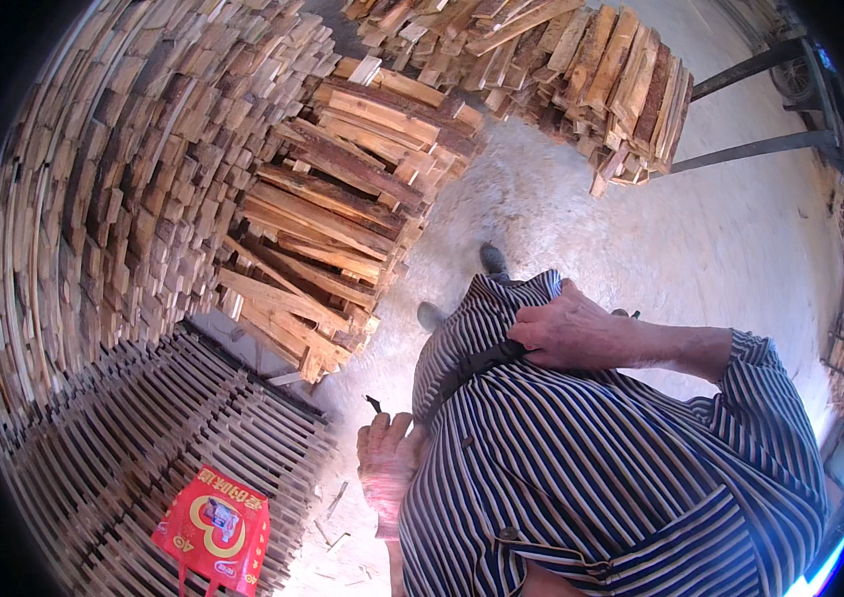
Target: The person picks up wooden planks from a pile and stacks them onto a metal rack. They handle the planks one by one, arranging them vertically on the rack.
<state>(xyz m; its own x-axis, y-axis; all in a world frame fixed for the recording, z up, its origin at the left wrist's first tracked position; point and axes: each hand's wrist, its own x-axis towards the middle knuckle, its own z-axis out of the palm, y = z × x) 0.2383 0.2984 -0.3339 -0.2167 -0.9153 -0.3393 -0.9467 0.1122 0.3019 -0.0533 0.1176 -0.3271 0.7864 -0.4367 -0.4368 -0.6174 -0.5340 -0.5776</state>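
Observation:
My right hand [573,328] is closed on a fold of the striped shirt [541,289] at the front of my waist. Just under it a black strap [481,366] runs across the striped cloth toward my left side. There my left hand [390,460] rests against the shirt with its fingers bent. A short, thin black piece [373,403] shows at those fingertips. Whether it is the strap's end cannot be made out, and the left palm is hidden.
A tall wall of stacked wood strips [143,179] rises on the left. Beside it lies a pile of split boards [332,219], with another wood stack [611,80] farther off. A red bag [213,527] sits on a dark slatted rack [143,428]. My shoes [492,259] stand on the pale floor [541,199].

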